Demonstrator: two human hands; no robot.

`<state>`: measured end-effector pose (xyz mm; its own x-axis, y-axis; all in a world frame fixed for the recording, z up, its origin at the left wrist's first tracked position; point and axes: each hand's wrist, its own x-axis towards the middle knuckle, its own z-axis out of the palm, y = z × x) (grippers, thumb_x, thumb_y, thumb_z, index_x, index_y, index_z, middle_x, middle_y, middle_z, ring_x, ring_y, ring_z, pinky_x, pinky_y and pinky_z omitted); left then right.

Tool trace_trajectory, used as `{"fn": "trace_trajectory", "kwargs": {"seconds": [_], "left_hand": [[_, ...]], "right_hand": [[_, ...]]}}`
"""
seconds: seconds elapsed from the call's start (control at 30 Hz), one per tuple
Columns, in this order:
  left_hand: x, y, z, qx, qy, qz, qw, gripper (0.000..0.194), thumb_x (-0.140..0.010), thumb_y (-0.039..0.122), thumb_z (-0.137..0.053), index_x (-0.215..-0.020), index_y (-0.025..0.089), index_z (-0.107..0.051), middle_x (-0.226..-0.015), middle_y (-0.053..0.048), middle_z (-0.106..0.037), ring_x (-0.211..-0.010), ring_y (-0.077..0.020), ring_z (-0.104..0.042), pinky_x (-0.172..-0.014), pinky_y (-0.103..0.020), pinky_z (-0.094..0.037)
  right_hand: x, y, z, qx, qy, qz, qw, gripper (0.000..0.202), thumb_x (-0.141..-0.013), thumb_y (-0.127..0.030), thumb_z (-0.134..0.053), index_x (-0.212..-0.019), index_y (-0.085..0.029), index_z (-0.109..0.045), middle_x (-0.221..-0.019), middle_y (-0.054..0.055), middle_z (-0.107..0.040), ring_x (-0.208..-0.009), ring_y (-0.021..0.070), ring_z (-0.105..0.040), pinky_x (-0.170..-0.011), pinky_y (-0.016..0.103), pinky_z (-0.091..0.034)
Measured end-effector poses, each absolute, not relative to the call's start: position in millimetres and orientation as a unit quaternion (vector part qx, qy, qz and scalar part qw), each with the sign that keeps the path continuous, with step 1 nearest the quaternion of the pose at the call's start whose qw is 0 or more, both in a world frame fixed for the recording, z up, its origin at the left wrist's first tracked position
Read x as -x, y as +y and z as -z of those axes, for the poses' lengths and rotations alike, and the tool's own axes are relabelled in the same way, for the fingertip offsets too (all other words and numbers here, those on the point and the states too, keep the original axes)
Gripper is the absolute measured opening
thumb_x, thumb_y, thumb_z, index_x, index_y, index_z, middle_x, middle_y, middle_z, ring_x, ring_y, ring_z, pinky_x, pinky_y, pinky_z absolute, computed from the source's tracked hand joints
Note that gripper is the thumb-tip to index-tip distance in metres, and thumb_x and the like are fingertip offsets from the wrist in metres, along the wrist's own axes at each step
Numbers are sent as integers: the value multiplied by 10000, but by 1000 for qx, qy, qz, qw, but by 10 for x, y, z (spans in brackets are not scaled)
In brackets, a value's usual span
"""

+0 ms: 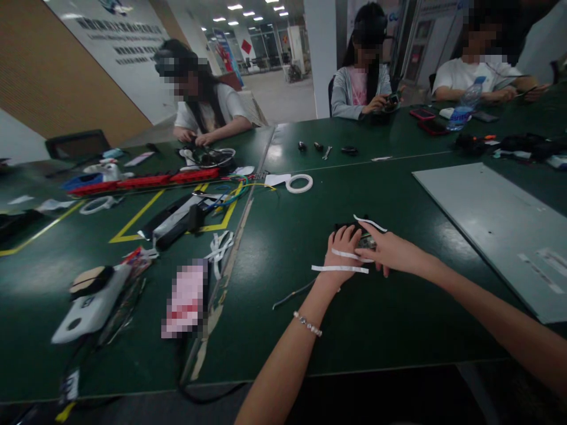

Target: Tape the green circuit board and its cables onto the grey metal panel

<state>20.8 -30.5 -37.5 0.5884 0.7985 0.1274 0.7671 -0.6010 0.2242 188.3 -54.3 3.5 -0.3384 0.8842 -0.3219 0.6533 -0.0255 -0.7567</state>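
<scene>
My left hand (342,251) rests palm down, its fingers bent over a small black electronic part (367,241) with a bare circuit board. Strips of white tape (339,269) lie across the back of this hand and wrist. From the other side, my right hand (383,251) has its forefinger and thumb around the same part. Another white strip (371,222) lies along that forefinger. Both hands cover most of the part, so its underside is hidden. A thin grey wire (292,295) comes out beside my left wrist.
A roll of white tape (299,183) lies ahead, and a large grey panel (496,236) at right. Leftward are a pink-screened phone (186,298), a white device (91,307) and a black tool case (177,221). Three people sit across the table; small tools (326,153) lie before them.
</scene>
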Motion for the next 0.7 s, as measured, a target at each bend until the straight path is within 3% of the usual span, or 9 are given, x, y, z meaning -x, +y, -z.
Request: {"fn": "trace_trajectory", "kwargs": {"seconds": [0.1,0.2,0.3,0.37,0.47,0.7], "left_hand": [[-204,-308,394,-889,438,-114,64,565,-891,510,-442,-1348,179,-407,-1438,-126,-397,-1352,-298,-311,-1090,-526,-270],[-194,-295,406,-894,431,-103,65,608,-852,553,-495,-1343,204,-415,-1444,-124,-390,-1353,-320,-306,-1080,-559,-271],[-186,-278,405,-899,422,-99,66,599,-843,542,-522,-1325,198,-433,-1445,-126,-388,-1355,-328,-303,-1076,-566,-278],[-185,-273,398,-902,414,-99,67,582,-848,527,-522,-1313,186,-442,-1441,-122,-396,-1354,-327,-305,-1075,-561,-287],[-191,-279,384,-907,406,-94,66,566,-850,500,-531,-1304,171,-445,-1432,-108,-415,-1351,-330,-307,-1067,-569,-303],[-214,-306,381,-917,390,-70,37,538,-886,461,-486,-1332,169,-417,-1439,-101,-420,-1343,-309,-331,-1041,-557,-352]], "right_hand": [[-2370,-478,-139,602,-651,-441,138,758,-889,-565,-458,-1506,-264,-136,-767,36,-675,-585,167,-630,-579,296,-525],[-3107,-331,-33,706,-629,-274,173,681,-895,-577,-426,-1464,-236,-272,-946,97,-674,-866,236,-646,-790,362,-495],[-3825,-238,315,827,-536,-67,157,698,-906,-553,-382,-1450,-124,-294,-1272,245,-499,-1184,383,-464,-950,497,-362],[-4159,-231,612,887,-444,-27,122,737,-891,-617,-314,-1458,-147,-283,-1425,276,-292,-1304,478,-239,-955,634,-247],[-4403,-252,979,915,-387,-56,97,784,-859,-701,-187,-1433,-188,-340,-1490,252,-137,-1342,503,-62,-947,711,-85],[-4482,-246,1189,908,-409,-44,83,837,-819,-729,-98,-1399,-202,-390,-1491,246,-121,-1345,489,-74,-947,706,-51]]}}
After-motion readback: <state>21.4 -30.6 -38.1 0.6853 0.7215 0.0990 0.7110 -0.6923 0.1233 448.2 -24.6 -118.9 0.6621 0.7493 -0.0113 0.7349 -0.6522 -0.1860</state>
